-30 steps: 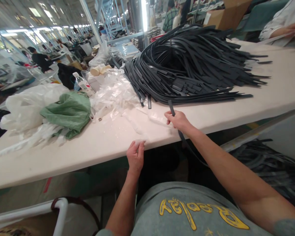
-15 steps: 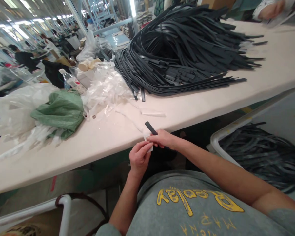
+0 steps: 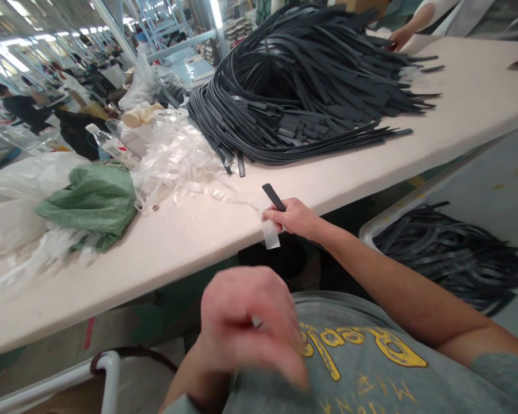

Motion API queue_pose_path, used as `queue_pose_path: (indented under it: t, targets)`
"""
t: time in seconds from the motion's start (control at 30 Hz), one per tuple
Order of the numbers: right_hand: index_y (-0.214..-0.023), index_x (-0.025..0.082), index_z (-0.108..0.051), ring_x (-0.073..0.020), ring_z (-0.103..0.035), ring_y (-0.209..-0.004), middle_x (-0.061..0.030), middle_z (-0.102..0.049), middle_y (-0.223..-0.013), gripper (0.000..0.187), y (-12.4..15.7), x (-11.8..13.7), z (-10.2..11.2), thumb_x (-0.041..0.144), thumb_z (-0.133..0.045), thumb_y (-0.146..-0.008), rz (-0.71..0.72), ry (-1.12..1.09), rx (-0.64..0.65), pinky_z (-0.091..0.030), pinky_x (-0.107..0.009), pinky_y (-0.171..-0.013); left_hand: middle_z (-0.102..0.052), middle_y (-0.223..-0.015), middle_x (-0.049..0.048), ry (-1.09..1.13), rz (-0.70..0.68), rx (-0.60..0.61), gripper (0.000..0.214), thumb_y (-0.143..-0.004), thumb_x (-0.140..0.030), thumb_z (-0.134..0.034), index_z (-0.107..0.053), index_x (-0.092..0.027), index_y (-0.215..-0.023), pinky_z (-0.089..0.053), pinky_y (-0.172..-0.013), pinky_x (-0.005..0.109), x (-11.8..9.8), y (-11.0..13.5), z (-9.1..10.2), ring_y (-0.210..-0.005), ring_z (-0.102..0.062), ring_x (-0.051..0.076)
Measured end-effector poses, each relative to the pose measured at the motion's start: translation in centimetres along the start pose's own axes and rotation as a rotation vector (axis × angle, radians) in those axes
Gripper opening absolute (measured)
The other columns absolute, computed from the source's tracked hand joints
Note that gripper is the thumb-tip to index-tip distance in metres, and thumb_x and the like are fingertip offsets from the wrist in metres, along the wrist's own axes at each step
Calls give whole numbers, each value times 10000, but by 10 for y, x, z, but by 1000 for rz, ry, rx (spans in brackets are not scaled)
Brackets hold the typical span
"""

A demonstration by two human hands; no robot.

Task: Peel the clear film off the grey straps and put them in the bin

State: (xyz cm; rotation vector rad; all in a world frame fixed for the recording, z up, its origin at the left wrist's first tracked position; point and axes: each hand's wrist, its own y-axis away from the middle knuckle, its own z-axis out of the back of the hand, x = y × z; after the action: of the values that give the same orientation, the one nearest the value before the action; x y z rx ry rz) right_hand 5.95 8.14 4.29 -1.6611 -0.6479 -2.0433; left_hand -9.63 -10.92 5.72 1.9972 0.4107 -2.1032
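Observation:
My right hand (image 3: 296, 218) is closed around a flat black strap (image 3: 274, 197) at the table's front edge, the strap's rounded end sticking out beyond the fingers. A whitish translucent plastic strip (image 3: 271, 234) hangs down from the same fingers. Close to the camera, in front of the grey shirt, my left hand (image 3: 246, 322) is raised and smeared by motion. Its fingers are bent and the thumb stretches to the right; whether anything is between them cannot be made out.
A big heap of black straps (image 3: 285, 86) covers the table's back. Clear plastic scraps (image 3: 176, 155) and a green bag (image 3: 92, 201) lie left. A white bin (image 3: 366, 230) of black straps (image 3: 449, 259) stands right. A co-worker's hand (image 3: 401, 37) touches the far straps.
My left hand has come away from the strap and up toward the camera. My right hand still holds the strap, slightly farther forward. The co-worker's hand has moved left to the heap.

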Motion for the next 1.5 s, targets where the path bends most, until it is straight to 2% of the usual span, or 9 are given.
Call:
queue_pose_path:
  t: [0.17, 0.3, 0.47, 0.6, 0.7, 0.87, 1.1, 1.33, 1.5]
  targets:
    - [-794, 121, -710, -75, -407, -424, 58, -513, -469, 273, 7, -2, 9, 365, -589, -785, 32, 13, 18, -327, -216, -476, -679, -630, 19, -104, 102, 188, 299, -727, -496, -737, -710, -200, -698, -508, -626, 302, 27, -66, -40, -586, -588, 152]
    - [-779, 122, -697, -98, -471, -477, 47, -533, -503, 240, 10, -3, 11, 338, -592, -786, 32, 42, 26, -364, -222, -505, -753, -804, 75, 37, 310, 339, 358, -690, -480, -774, -767, -156, -841, -527, -687, 310, 50, -76, -60, -683, -660, 181]
    - [-782, 134, -662, -87, -442, -427, 39, -542, -501, 364, 27, -9, 31, 448, -505, -879, 54, 3, -64, -356, -211, -458, -735, -747, 48, 330, 445, 174, 369, -569, -439, -875, -712, -143, -719, -537, -701, 281, 51, -83, -81, -642, -660, 139]
    - [-784, 150, -643, -78, -393, -358, 35, -568, -499, 430, 62, -25, 43, 536, -488, -893, -73, -72, 74, -299, -196, -364, -715, -750, 1, 567, 471, 19, 407, -536, -441, -895, -657, -171, -726, -548, -744, 281, 47, -97, -101, -643, -665, 115]
    - [-768, 162, -635, -80, -415, -365, 32, -584, -503, 428, 85, -39, 38, 530, -473, -915, -128, -95, 171, -321, -186, -366, -734, -848, 22, 591, 475, 29, 366, -626, -463, -844, -648, -187, -765, -549, -815, 318, 49, -101, -117, -760, -699, 151]
    - [-741, 158, -628, -79, -432, -380, 31, -569, -502, 434, 93, -50, 31, 506, -450, -929, -119, -75, 171, -340, -179, -383, -727, -887, 24, 574, 487, 111, 383, -660, -514, -812, -658, -202, -820, -548, -859, 330, 52, -96, -139, -877, -702, 181]
    - [-714, 159, -605, -75, -415, -355, 32, -568, -505, 387, 85, -61, 31, 470, -479, -908, -120, -122, 181, -342, -175, -350, -726, -856, 30, 505, 508, 148, 408, -619, -545, -827, -675, -208, -791, -594, -779, 335, 54, -86, -144, -798, -701, 185]
    - [-754, 155, -629, -70, -427, -361, 36, -585, -508, 405, 91, -60, 30, 482, -472, -934, -90, -138, 172, -341, -171, -361, -717, -818, 3, 526, 490, 31, 326, -666, -487, -811, -670, -222, -794, -572, -831, 309, 53, -94, -133, -835, -696, 163]
    - [-714, 161, -602, -71, -395, -341, 47, -555, -476, 378, 81, -56, 26, 459, -492, -921, -125, -173, 225, -323, -179, -344, -714, -860, 12, 541, 522, 94, 334, -664, -473, -815, -682, -211, -823, -585, -751, 296, 55, -80, -140, -814, -695, 165]
